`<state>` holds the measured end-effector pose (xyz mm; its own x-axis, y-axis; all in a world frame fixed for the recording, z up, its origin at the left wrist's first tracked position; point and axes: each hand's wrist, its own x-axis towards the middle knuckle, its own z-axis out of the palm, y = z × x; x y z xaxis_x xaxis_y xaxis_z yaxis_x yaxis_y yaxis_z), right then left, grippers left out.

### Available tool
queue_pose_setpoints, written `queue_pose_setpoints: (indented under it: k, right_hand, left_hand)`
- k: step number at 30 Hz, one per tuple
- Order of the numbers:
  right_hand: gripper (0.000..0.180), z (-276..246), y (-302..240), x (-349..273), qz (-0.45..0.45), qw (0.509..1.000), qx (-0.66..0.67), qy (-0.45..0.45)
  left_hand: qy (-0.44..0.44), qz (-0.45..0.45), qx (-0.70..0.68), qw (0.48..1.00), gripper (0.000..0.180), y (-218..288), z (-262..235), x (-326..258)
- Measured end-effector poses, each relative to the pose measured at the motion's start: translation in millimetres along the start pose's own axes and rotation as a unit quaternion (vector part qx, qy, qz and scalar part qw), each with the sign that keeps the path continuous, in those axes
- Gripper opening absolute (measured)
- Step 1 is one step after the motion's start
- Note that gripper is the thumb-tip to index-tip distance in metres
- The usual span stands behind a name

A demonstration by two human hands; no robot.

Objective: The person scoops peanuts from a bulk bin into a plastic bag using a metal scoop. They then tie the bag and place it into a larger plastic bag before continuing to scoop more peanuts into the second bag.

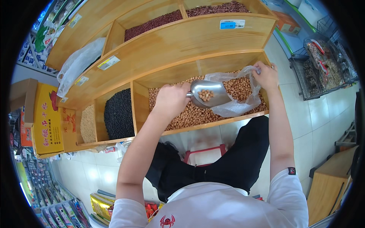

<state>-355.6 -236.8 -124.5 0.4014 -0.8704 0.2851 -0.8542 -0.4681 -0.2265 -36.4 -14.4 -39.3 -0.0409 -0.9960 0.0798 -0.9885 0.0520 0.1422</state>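
Note:
My left hand [172, 100] is closed around the handle of a metal scoop [201, 86]. A small heap of round tan-brown beans or nuts [205, 95] lies in the scoop's pan. The scoop's front end reaches into the mouth of a clear plastic bag [232, 108]. On the bag's far right edge, my right hand [266, 76] pinches the plastic and keeps the mouth spread. Bag and scoop are both over a wooden compartment filled with the same tan-brown beans or nuts [190, 117]. I cannot make out how much the bag holds.
Left of this compartment are black beans [118, 114] and pale grain [88, 123]. An upper wooden tier holds dark red beans [152, 26] and a crumpled plastic bag [81, 62]. A yellow box [47, 117] stands left, wire baskets [321, 68] right. A red-edged stool [205, 154] is below.

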Motion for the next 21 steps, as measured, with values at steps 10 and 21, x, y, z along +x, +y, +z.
queue_pose_setpoints:
  k: [10,21]
  right_hand:
    - [0.014,0,1,-1,-0.013,1.0,0.006,0.018]
    - [0.014,2,1,0,-0.019,1.0,0.01,0.017]
  left_hand:
    - [0.025,-0.058,-0.032,0.997,0.027,11,-14,-1]
    - [-0.063,-0.224,-0.035,0.972,0.031,-70,-12,-58]
